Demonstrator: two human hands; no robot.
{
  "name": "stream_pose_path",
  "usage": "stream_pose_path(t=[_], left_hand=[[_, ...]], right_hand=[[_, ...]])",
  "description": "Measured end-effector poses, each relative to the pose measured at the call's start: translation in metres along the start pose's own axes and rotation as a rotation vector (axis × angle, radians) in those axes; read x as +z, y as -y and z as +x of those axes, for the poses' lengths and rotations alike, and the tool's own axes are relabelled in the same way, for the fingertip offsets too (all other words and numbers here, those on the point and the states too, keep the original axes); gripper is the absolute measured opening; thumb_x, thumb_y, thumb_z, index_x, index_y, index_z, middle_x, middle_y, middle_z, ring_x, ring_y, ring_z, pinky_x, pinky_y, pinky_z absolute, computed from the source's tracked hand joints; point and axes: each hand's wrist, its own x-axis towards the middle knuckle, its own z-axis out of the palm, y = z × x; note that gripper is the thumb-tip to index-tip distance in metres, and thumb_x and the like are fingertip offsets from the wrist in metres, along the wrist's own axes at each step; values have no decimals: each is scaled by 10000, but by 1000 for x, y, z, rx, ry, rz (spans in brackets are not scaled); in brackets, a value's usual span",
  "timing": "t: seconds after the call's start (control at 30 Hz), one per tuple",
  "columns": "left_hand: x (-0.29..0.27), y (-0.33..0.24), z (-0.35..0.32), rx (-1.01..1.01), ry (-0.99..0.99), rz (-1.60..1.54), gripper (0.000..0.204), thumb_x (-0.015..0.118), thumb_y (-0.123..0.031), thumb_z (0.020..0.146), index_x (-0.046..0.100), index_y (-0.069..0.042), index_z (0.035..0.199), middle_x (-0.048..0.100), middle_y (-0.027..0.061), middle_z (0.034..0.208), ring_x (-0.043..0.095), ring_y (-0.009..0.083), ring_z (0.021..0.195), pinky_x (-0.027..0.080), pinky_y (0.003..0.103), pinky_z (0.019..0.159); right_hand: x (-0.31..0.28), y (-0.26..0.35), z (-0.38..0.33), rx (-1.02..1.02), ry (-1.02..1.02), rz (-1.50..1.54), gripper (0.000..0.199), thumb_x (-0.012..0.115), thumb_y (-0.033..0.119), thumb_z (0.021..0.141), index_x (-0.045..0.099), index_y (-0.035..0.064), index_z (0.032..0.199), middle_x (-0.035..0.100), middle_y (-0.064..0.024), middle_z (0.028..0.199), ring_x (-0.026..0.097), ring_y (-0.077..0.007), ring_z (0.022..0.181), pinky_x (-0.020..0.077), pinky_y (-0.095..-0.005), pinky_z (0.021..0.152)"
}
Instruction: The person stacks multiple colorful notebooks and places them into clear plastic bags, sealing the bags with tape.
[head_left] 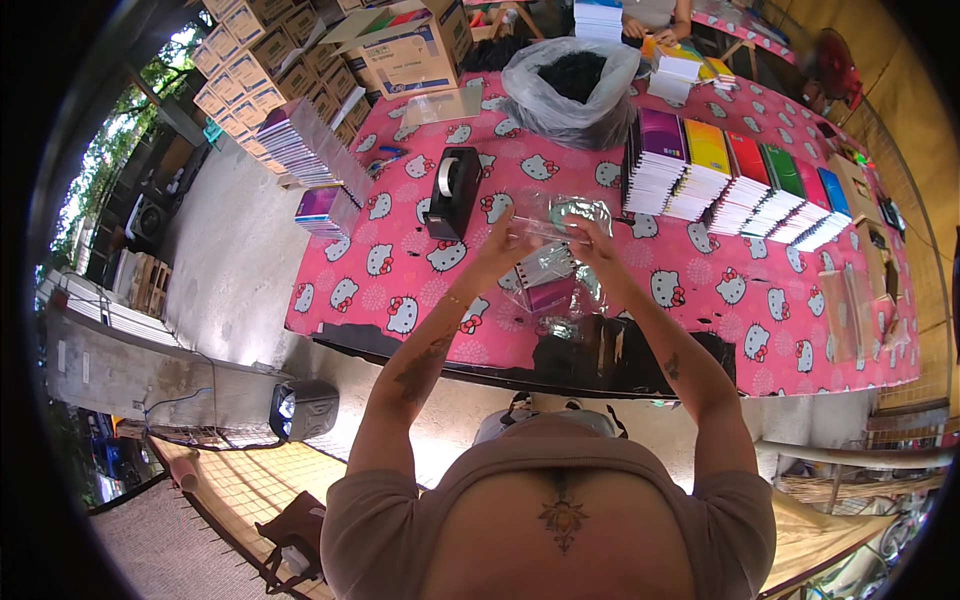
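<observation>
Head view has us looking down on a long table (800, 350) under a pink cartoon-cat cloth, our forearms rising from the lower edge to meet above its near middle. Toward the far edge sits a grey plastic bag (570, 100) of dark material, and to the right of it a row of notebook stacks (735, 185) with purple, yellow, red, green and blue covers fans toward the right end. Another pile of notebooks (300, 145) leans at the far left corner, in front of stacked cardboard boxes (260, 60). A black tape dispenser (452, 192) stands left of our hands. We hold a clear plastic sleeve (560, 215) pinched between both hands, its long axis running left to right across us: our left hand (508, 238) grips its left end, our right hand (592, 240) its right, fingers closed on the film, so both are equally near. Just below, toward the near edge, lies a wrapped purple notebook (548, 285), slightly nearer our left hand.
</observation>
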Motion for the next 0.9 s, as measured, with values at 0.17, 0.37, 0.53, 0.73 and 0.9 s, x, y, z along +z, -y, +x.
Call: stream_pose_path(t=[0.17,0.37,0.53,0.73,0.9], left_hand=[[-9,14,-9,-183,226,-235,603,736,-267,923,495,15,1399,595,122,1294,548,172,1198,445,322,1005],[3,-31,-50,419,86,715,415,705,-190,921,605,-6,1279,603,153,1316,576,275,1233,459,415,1021],[14,-29,-54,527,10,857,362,725,-128,841,659,-17,1180,633,174,1233,587,370,1184,502,451,941],[19,-39,-28,184,-28,786,342,740,-94,798,633,-16,1113,684,139,907,667,341,880,534,423,786],[2,-22,6,-47,92,507,570,790,-198,803,531,-27,1281,675,143,837,683,285,802,535,376,719]], right_hand=[[-14,-8,30,47,277,-100,537,719,192,915,533,74,1405,559,-73,1336,555,-151,1139,446,-322,980],[-10,46,-9,-436,274,-744,448,762,213,832,609,67,1228,606,-88,1258,576,-252,1172,452,-416,989],[-2,32,-16,-417,226,-797,196,701,113,839,659,84,1028,628,-66,1124,614,-314,1020,490,-444,857],[24,38,-3,-204,115,-959,369,720,137,828,595,94,1173,623,-126,1088,640,-337,973,507,-453,813],[1,15,10,-146,-57,-720,556,804,144,768,521,78,1242,562,-173,1175,643,-298,977,527,-419,822]])
